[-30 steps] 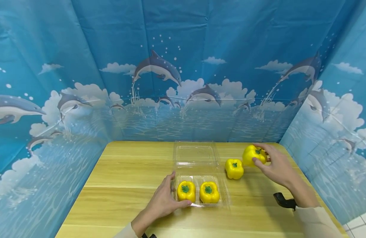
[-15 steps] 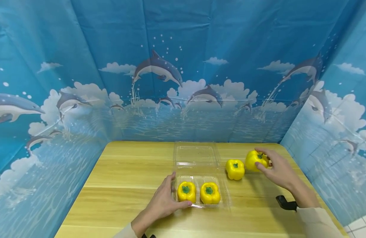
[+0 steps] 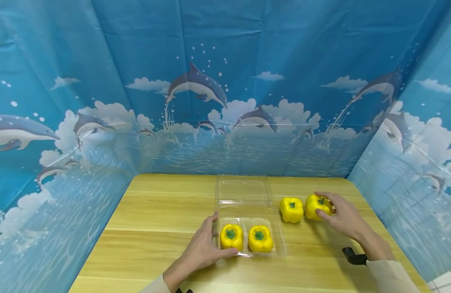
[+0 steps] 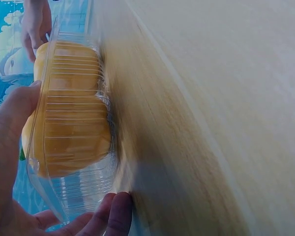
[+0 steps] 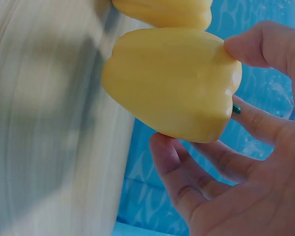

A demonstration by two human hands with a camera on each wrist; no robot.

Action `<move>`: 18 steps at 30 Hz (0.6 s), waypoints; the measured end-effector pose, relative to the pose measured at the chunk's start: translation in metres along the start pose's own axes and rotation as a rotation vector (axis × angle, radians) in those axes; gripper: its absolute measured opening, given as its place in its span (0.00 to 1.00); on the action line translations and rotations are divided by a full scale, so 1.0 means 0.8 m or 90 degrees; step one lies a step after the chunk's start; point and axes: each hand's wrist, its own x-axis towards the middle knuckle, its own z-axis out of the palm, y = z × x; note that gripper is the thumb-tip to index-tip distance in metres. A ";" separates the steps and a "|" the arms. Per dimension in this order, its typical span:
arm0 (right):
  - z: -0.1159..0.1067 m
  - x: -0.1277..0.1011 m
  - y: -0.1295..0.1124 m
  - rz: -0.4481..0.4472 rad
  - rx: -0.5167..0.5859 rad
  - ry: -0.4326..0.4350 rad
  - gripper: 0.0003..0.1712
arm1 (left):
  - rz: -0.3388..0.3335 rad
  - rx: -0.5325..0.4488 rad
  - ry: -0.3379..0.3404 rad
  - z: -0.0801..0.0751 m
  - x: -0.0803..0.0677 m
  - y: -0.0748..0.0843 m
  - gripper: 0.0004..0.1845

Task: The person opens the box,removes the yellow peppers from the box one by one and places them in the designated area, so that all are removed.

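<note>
A clear plastic clamshell box [image 3: 280,244] lies open on the wooden table, its lid [image 3: 241,191] flat behind it. Two yellow bell peppers [image 3: 231,237] [image 3: 260,239] sit in its tray. My left hand [image 3: 203,248] grips the tray's left side [image 4: 64,191], thumb along the front edge. Right of the box stand two more yellow peppers [image 3: 291,209]. My right hand [image 3: 339,215] holds the far right pepper [image 3: 316,205] [image 5: 177,83], fingers curled round it on the table, beside its neighbour [image 5: 162,10].
The wooden table [image 3: 156,219] is walled on three sides by a blue dolphin-print cloth [image 3: 225,101]. A black wrist strap [image 3: 353,256] sits on my right forearm. White floor tiles [image 3: 445,276] show at the lower right.
My right hand has brought its pepper down and toward the other loose pepper, so the two now stand close together. My left hand has stayed on the tray.
</note>
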 end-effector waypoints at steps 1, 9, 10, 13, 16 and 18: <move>0.002 -0.001 0.000 0.005 0.002 -0.004 0.37 | 0.000 0.001 -0.001 0.000 0.000 0.000 0.73; 0.014 -0.007 0.001 0.003 -0.008 -0.014 0.37 | -0.004 0.009 0.004 0.000 -0.003 -0.002 0.73; 0.015 -0.008 0.001 0.002 -0.010 -0.014 0.37 | -0.003 0.011 0.005 0.000 -0.003 -0.002 0.73; 0.016 -0.011 0.002 0.006 -0.012 -0.017 0.37 | -0.002 0.009 0.004 0.000 -0.004 -0.002 0.73; 0.016 -0.013 0.000 0.009 -0.012 -0.018 0.37 | -0.002 0.007 0.004 0.001 -0.005 -0.002 0.73; 0.014 -0.015 -0.002 0.010 -0.009 -0.020 0.37 | -0.001 0.006 0.004 0.001 -0.005 -0.001 0.73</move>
